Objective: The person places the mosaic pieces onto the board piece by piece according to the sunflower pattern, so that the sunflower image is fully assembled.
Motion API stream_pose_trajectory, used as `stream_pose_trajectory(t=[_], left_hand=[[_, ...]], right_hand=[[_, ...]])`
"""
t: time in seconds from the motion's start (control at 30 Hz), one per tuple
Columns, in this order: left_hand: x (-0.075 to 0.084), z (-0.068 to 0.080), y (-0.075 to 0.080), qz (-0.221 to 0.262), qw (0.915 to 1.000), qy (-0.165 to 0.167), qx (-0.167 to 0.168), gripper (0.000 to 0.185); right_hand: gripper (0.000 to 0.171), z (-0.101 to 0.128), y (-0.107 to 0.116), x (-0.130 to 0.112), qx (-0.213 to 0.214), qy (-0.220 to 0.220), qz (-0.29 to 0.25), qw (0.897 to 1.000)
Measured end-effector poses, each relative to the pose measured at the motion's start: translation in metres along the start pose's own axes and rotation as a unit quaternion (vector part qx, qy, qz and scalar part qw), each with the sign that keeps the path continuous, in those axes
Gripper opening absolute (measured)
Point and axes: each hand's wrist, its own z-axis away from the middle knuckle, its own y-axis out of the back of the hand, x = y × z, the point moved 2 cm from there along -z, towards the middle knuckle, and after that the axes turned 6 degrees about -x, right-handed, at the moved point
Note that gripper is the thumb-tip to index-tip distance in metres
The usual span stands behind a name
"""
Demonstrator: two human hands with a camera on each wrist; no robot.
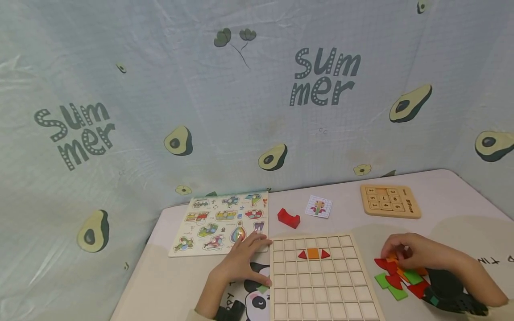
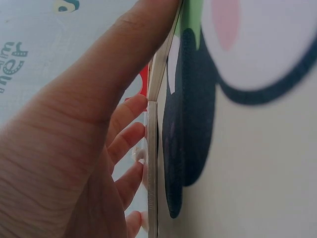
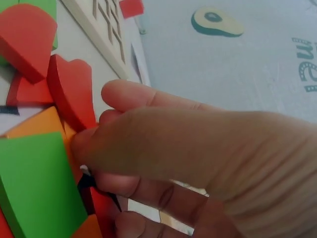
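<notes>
Head view: I see my left hand [image 1: 242, 261] resting flat, fingers straight, against the left edge of the grid board [image 1: 321, 278] on the table [image 1: 449, 223]. My right hand [image 1: 405, 252] sits over the pile of coloured pieces [image 1: 397, 278] right of the board, fingers curled onto an orange piece.

Left wrist view: straight fingers [image 2: 130, 111] touch the board edge [image 2: 152, 168].

Right wrist view: curled fingers [image 3: 143, 96] pinch the orange piece [image 3: 37, 126] among red and green ones.
</notes>
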Motion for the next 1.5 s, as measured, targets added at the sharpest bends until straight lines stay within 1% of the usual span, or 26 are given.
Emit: stream_pose_trajectory(t=[0.23, 0.5, 0.57, 0.67, 0.8, 1.03, 1.27, 1.43, 1.5], left_hand=[[-0.001, 0.000, 0.000, -0.001, 1.0000, -0.007, 0.003, 0.092], [-0.003, 0.000, -0.001, -0.004, 1.0000, -0.006, 0.003, 0.093], [-0.003, 0.000, -0.001, -0.004, 1.0000, -0.008, 0.004, 0.093], [-0.003, 0.000, -0.001, -0.004, 0.9999, -0.010, 0.005, 0.093], [-0.004, 0.000, -0.001, -0.005, 0.9999, -0.010, 0.006, 0.093], [-0.004, 0.000, -0.002, -0.007, 0.9999, -0.005, 0.005, 0.093], [-0.004, 0.000, -0.001, -0.006, 0.9998, -0.014, 0.008, 0.092], [-0.003, 0.000, -0.001, -0.007, 0.9998, -0.017, 0.009, 0.092], [-0.003, 0.000, -0.001, -0.005, 0.9999, -0.014, 0.008, 0.092]], right_hand=[[0.033, 0.002, 0.001, 0.000, 0.011, 0.004, 0.015, 1.000], [0.020, 0.004, 0.001, -0.001, 0.008, -0.015, 0.018, 1.000], [0.021, 0.005, 0.002, -0.002, 0.004, -0.018, 0.018, 1.000], [0.028, 0.007, 0.004, -0.002, -0.003, -0.020, 0.013, 1.000], [0.030, 0.011, 0.005, -0.001, -0.002, -0.018, 0.009, 1.000], [0.023, 0.011, 0.005, 0.000, 0.005, -0.005, 0.025, 1.000], [0.018, 0.008, 0.003, -0.003, 0.007, -0.005, 0.043, 0.999], [0.019, 0.003, 0.000, -0.004, 0.006, 0.007, 0.048, 0.999], [0.021, 0.001, -0.001, -0.005, 0.012, 0.011, 0.061, 0.998]])
